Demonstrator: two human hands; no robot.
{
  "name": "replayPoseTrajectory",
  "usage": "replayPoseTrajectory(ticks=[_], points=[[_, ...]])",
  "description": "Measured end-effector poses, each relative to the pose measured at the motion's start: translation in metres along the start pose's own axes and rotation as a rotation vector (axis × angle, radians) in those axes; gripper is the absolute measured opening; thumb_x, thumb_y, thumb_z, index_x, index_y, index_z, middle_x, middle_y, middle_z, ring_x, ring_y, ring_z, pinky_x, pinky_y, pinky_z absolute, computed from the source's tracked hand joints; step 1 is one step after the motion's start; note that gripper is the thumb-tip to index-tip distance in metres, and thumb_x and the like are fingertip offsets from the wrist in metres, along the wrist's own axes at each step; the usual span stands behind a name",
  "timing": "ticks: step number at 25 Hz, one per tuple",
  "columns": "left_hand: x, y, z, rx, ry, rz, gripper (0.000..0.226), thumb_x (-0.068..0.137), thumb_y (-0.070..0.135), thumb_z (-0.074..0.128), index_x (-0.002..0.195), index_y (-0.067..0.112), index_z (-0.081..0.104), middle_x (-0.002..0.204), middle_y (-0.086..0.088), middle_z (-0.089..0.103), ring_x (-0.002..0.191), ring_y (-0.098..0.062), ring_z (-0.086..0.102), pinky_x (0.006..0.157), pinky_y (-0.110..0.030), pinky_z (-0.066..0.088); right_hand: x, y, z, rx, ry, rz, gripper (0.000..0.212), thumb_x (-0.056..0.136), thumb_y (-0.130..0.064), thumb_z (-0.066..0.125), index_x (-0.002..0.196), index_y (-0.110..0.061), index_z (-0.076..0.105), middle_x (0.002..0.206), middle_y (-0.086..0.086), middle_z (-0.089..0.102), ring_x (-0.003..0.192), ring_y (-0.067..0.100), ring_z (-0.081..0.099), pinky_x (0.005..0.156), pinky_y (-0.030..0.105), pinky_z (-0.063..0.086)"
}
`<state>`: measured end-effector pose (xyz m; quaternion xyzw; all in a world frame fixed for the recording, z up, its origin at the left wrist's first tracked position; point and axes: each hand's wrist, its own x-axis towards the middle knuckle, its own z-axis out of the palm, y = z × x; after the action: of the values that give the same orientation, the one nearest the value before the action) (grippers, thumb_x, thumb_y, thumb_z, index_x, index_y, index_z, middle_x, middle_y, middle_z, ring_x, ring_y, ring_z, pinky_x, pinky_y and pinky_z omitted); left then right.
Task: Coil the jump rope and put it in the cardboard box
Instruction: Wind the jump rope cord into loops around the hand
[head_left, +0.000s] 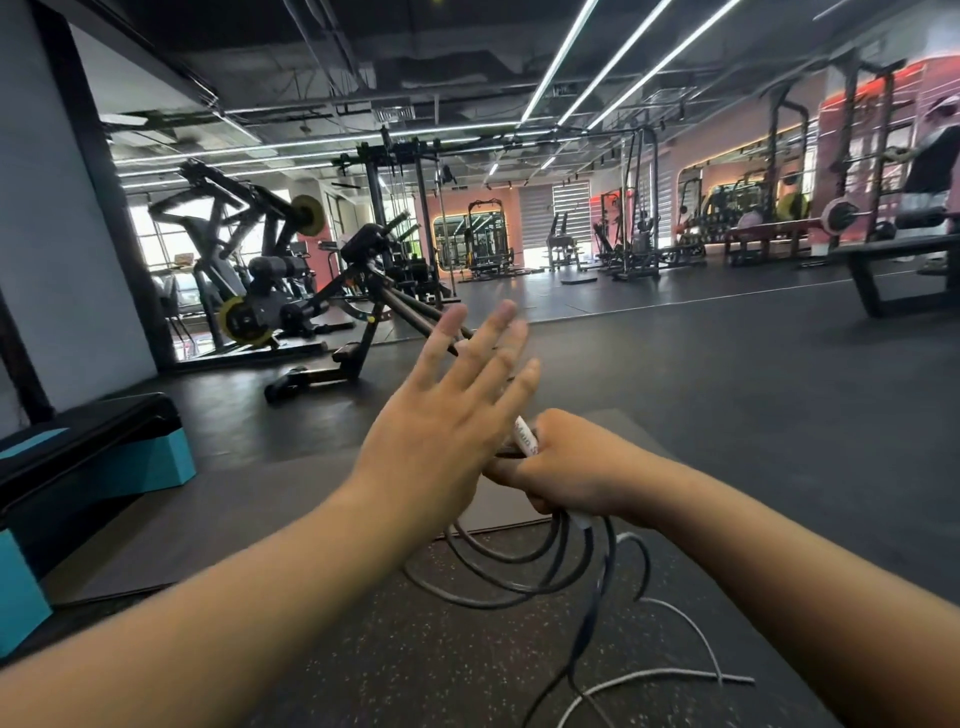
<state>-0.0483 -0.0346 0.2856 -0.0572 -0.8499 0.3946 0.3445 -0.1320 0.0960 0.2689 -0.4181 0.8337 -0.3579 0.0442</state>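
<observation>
Jump rope (524, 566) loops hung from your right hand (576, 467), near the middle of the view, drooping toward the speckled floor (415, 665). You had that hand fisted tight around a bundle of the dark cord together with a white handle (525, 435), whose printed lettering was too small and too turned to read. How many turns your fist held could not be counted, since your fingers and your left hand (441, 415) covered the top of the coil. Your left hand was spread flat and wide, fingers straight and pointing far into the room, gripping nothing; whether its palm touched the cord behind it could not be told. It also hid part of the grey mat (597, 426) lying beyond your hands.

To the right and nearer you, a loose tail of the rope trailed across the floor, turning from dark to pale along its length, and its end ran out of the lower edge of the view. A teal and black step platform (104, 457) sat at the left, cut off by the edge. Far off, weight machines (270, 280) and racks (857, 182) stood blurred. No cardboard box could be made out.
</observation>
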Motion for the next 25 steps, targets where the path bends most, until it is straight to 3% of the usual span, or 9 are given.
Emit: replayPoseTrajectory(ticks=[1,3,5,8,12,15,18,21,25], points=[[0.003,-0.005,0.002,-0.052,-0.008,0.034,0.046,0.083,0.018,0.062,0.128,0.007,0.057,0.141,-0.024,0.054,0.144,-0.042,0.035,0.121,-0.056,0.017,-0.001,-0.001,-0.002,0.017,0.000,-0.011,0.039,0.093,-0.030,0.066,0.060,-0.017,0.053,0.046,-0.004,0.056,0.033,0.003,0.043,0.045,0.024,0.037],[0.004,-0.014,0.006,-0.193,-0.029,0.050,0.013,0.083,0.017,0.070,0.094,0.017,0.064,0.096,-0.007,0.070,0.097,-0.031,0.065,0.082,-0.038,0.049,-0.005,0.000,-0.009,0.053,-0.020,-0.037,0.029,0.091,-0.027,0.069,0.066,-0.017,0.059,0.054,-0.001,0.065,0.040,0.004,0.045,0.046,0.021,0.035],[0.000,-0.020,0.011,-0.294,-0.166,0.007,0.010,0.090,0.017,0.064,0.094,0.022,0.057,0.090,0.001,0.064,0.079,-0.023,0.058,0.060,-0.031,0.038,-0.008,0.006,-0.018,0.133,-0.091,-0.033,0.015,0.089,-0.027,0.071,0.077,-0.019,0.066,0.071,0.004,0.077,0.047,0.007,0.046,0.045,0.021,0.034],[-0.009,-0.029,0.013,-0.348,-0.217,-0.097,0.010,0.096,0.017,0.054,0.095,0.025,0.049,0.092,0.004,0.059,0.081,-0.022,0.056,0.061,-0.035,0.045,-0.014,0.020,-0.030,0.312,-0.200,-0.009,0.013,0.092,-0.026,0.071,0.098,-0.014,0.071,0.095,0.006,0.082,0.059,0.014,0.044,0.052,0.026,0.036],[-0.012,-0.026,0.007,-0.444,-0.360,-0.132,0.021,0.095,0.031,0.057,0.114,0.035,0.049,0.091,0.010,0.064,0.085,-0.018,0.060,0.067,-0.033,0.045,-0.014,0.023,-0.026,0.188,-0.153,-0.156,0.019,0.100,-0.027,0.063,0.101,-0.009,0.070,0.074,-0.002,0.072,0.054,0.005,0.045,0.050,0.016,0.036],[-0.001,-0.026,0.002,-0.937,-0.525,-0.146,0.024,0.088,0.035,0.071,0.108,0.032,0.059,0.086,0.011,0.077,0.081,-0.009,0.069,0.073,-0.032,0.052,-0.010,0.018,-0.024,0.019,-0.154,-0.240,0.021,0.100,-0.029,0.063,0.096,-0.010,0.070,0.067,-0.005,0.063,0.054,0.003,0.048,0.053,0.016,0.037],[-0.002,-0.025,-0.001,-1.367,-0.660,-0.207,0.017,0.095,0.030,0.065,0.106,0.020,0.059,0.072,0.007,0.071,0.063,-0.011,0.066,0.066,-0.031,0.053,-0.011,0.017,-0.034,0.040,-0.154,-0.205,0.023,0.096,-0.031,0.070,0.094,-0.009,0.074,0.064,-0.003,0.060,0.053,0.009,0.044,0.050,0.021,0.035],[-0.013,-0.025,-0.005,-1.261,-0.668,-0.112,0.035,0.099,0.050,0.046,0.105,0.020,0.062,0.071,0.009,0.055,0.057,-0.006,0.049,0.058,-0.022,0.045,-0.019,0.019,-0.047,0.190,-0.190,-0.131,0.039,0.091,-0.048,0.070,0.087,-0.009,0.074,0.056,-0.007,0.055,0.051,0.012,0.042,0.049,0.023,0.035],[-0.021,-0.048,-0.015,-0.946,-0.724,0.035,0.064,0.093,0.069,0.019,0.089,0.025,0.066,0.079,0.000,0.060,0.070,-0.014,0.055,0.073,-0.031,0.048,-0.019,0.033,-0.062,0.151,-0.366,0.001,0.062,0.086,-0.072,0.059,0.068,-0.013,0.062,0.058,0.004,0.041,0.051,0.018,0.037,0.054,0.031,0.044]])
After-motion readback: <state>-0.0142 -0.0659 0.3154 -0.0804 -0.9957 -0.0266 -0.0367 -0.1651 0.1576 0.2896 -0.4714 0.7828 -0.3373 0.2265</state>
